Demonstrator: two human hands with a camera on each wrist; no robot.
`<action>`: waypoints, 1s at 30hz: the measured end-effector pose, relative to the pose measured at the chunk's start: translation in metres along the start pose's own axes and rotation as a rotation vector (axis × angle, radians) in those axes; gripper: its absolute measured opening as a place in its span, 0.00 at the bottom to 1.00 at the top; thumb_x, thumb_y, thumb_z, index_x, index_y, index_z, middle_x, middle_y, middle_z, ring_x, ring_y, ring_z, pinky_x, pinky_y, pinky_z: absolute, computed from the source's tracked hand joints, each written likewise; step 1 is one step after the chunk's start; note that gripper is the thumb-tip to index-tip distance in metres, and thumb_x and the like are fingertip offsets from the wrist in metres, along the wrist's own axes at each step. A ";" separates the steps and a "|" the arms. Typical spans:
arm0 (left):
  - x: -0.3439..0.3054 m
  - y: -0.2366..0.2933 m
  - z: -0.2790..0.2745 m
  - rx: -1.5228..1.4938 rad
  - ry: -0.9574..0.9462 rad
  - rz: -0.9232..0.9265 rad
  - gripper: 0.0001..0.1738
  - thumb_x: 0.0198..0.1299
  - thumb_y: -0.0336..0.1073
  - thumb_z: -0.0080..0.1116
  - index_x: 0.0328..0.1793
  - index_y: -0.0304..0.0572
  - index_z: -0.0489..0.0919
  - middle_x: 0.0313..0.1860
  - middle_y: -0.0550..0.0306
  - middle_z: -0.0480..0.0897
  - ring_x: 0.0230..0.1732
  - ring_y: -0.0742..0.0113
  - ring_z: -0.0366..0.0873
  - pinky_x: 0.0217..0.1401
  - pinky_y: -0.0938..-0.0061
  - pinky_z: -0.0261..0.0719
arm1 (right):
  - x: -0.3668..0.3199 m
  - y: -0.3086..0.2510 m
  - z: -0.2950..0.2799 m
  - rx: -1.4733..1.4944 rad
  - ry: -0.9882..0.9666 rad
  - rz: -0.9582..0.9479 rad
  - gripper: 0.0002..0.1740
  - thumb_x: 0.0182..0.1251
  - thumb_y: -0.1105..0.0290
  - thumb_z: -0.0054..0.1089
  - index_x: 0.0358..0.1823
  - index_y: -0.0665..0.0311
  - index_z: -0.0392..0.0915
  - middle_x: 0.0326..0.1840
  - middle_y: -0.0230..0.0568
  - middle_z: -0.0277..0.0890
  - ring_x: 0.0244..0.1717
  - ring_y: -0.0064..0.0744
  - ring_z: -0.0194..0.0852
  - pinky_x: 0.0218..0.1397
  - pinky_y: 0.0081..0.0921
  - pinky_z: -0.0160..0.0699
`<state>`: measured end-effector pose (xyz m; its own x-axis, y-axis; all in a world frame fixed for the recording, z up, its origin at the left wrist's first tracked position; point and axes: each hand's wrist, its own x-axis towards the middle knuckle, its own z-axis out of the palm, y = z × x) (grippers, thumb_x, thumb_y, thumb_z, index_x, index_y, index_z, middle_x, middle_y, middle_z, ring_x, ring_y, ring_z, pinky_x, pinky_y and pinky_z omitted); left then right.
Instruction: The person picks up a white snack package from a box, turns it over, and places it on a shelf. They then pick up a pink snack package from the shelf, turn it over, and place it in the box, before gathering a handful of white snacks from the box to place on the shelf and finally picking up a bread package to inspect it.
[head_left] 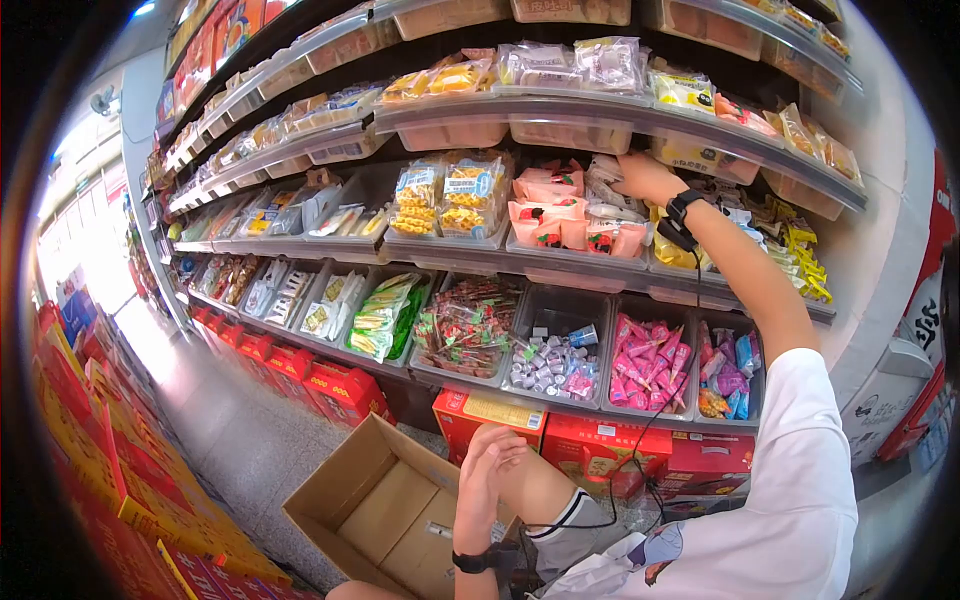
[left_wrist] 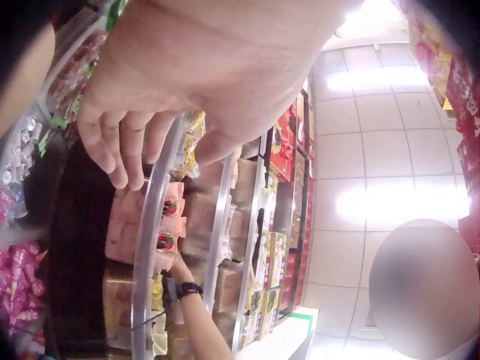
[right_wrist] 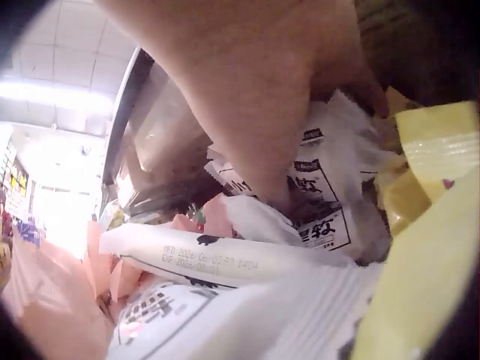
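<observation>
My right hand [head_left: 645, 182] reaches into a shelf bin at the upper right. In the right wrist view its thumb and fingers straddle a white snack packet [right_wrist: 326, 161] with black print and grip it; the fingertips are partly hidden. More white packets [right_wrist: 187, 255] lie under and in front of that hand. Pink packets [head_left: 560, 225] sit just left of it, and yellow packets [right_wrist: 427, 247] are on its right. My left hand [head_left: 490, 460] hangs with loosely bent fingers beside an open cardboard box [head_left: 350, 465], holding nothing.
Tiered shelves hold plastic bins of snacks, among them bagged yellow snacks [head_left: 465, 195], small cups [head_left: 555, 365] and pink cone-shaped packets [head_left: 645, 365]. Red gift boxes [head_left: 340, 390] stand below. Red and yellow boxes [head_left: 130, 470] line the left side. A black cable [head_left: 640, 455] hangs by my knee.
</observation>
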<state>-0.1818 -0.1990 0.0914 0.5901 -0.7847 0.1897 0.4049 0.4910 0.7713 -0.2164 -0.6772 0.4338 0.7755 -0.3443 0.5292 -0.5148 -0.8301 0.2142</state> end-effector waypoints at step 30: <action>0.002 -0.001 -0.002 0.019 -0.011 -0.025 0.23 0.78 0.42 0.50 0.71 0.38 0.73 0.59 0.44 0.83 0.60 0.57 0.82 0.67 0.63 0.75 | 0.051 0.010 0.010 0.052 -0.380 0.106 0.50 0.64 0.41 0.59 0.84 0.52 0.55 0.80 0.54 0.65 0.76 0.54 0.68 0.76 0.40 0.69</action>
<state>-0.1795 -0.2003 0.0899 0.5719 -0.8010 0.1771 0.4057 0.4639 0.7875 -0.1787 -0.7068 0.4547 0.8039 -0.5592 0.2024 -0.5878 -0.7989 0.1275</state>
